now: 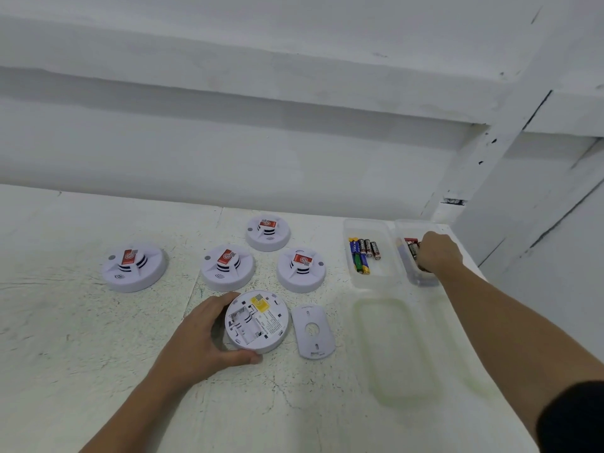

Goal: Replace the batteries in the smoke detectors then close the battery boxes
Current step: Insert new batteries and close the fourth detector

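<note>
**Base:** Where's the open detector?

**Me:** Open detector [256,322] lies back-up at the near middle of the worktop [98,338], battery bay bare. My left grip [209,338] is curled round its left rim, thumb on the near edge.

**Base:** Its cover?

**Me:** Cover [313,331] lies flat just right of it, not touching.

**Base:** Right side?

**Me:** Right grip [439,253] is down in the right box [421,281], on the batteries [411,246] there. The fingers are hidden behind the knuckles, so I cannot tell if they pinch one.

**Base:** Anything else?

**Me:** Left box [376,279] sits beside it and holds loose cells [364,255]. A clear lid [397,348] lies nearer me. Four closed detectors sit face-up behind the open one: far-left [134,266], middle [227,266], back [268,232] and right [301,269].
</note>
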